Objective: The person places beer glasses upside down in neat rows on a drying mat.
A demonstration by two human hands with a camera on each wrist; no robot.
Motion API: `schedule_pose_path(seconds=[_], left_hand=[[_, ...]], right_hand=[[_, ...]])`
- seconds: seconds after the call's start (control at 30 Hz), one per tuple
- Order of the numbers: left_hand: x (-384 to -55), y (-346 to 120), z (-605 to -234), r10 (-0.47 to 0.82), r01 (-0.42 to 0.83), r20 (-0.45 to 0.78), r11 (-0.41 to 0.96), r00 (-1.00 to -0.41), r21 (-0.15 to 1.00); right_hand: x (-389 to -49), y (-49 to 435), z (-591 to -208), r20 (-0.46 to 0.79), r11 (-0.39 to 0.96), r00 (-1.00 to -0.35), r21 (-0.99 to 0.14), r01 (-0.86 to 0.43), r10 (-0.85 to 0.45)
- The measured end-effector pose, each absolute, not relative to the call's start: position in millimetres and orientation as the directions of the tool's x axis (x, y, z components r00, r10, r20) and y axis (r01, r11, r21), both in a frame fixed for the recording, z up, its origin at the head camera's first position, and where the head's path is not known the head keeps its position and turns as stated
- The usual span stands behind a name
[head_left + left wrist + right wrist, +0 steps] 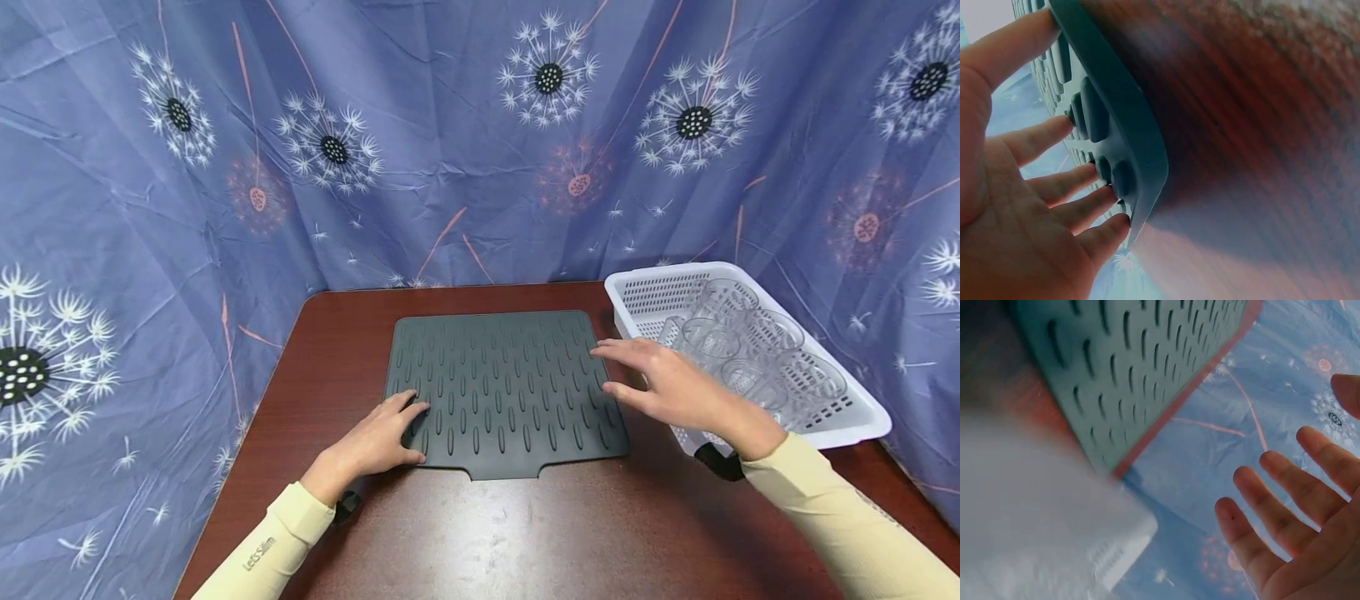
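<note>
My left hand [382, 437] is spread wide, with the fingers and thumb apart, at the near left corner of a dark grey mat [510, 385]. In the left wrist view the fingertips meet the raised ridges along the mat's edge. The mat lies flat in the middle of the brown table [600, 542], covered in rows of long ridges, with a short tab [505, 470] sticking out from its near edge towards me.

My right hand [667, 387] is also wide, its fingers stretched out to the left and the thumb well apart from them. It hovers by the mat's right side, just left of a white basket [660, 273]; I cannot tell whether a fingertip touches the mat.

The basket stands at the far right of the table, with slotted walls, and several clear cups [712, 340] sit close together in it. I wear pale yellow sleeves [277, 542]. A blue curtain [435, 125] with dandelions printed on it hangs beyond the far edge and at both sides.
</note>
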State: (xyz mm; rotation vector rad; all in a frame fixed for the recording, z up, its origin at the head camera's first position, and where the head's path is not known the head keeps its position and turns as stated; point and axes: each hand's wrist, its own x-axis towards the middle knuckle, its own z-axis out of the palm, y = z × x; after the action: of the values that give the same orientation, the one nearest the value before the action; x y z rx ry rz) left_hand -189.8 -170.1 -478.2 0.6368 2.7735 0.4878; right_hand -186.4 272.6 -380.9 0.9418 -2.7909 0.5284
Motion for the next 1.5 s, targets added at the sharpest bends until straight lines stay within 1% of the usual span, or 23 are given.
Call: schedule_pose_path(seconds=[0.17,0.5,0.77,0.97,1.1,1.3,1.5], left_hand=[[-190,-169,-477,0.450,0.355,-0.184,0.849,-0.874,0.391],[-190,-167,-480,0.435,0.343,-0.173,0.853,-0.884,0.393],[-190,-168,-481,0.434,0.343,-0.170,0.853,-0.885,0.394],[-189,-168,-480,0.439,0.347,-0.162,0.847,-0.884,0.402],[-189,-169,-480,0.435,0.340,-0.169,0.848,-0.884,0.407],[-188,-170,-479,0.438,0.330,-0.180,0.840,-0.881,0.431],[-188,-171,-479,0.454,0.344,-0.158,0.822,-0.877,0.454]], right_hand=[[-180,283,-363,0.258,0.761,-0.798,-0.248,-0.600,-0.545],[-183,317,-339,0.300,0.796,-0.836,-0.280,-0.537,-0.458],[-198,339,-325,0.318,0.811,-0.855,-0.303,-0.501,-0.409],[-211,359,-314,0.320,0.843,-0.883,-0.307,-0.441,-0.345],[-225,370,-307,0.270,0.863,-0.918,-0.341,-0.373,-0.290],[-249,385,-301,0.139,0.860,-0.970,-0.449,-0.242,-0.200],[-269,396,-300,0.067,0.866,-0.982,-0.465,-0.185,-0.174]])
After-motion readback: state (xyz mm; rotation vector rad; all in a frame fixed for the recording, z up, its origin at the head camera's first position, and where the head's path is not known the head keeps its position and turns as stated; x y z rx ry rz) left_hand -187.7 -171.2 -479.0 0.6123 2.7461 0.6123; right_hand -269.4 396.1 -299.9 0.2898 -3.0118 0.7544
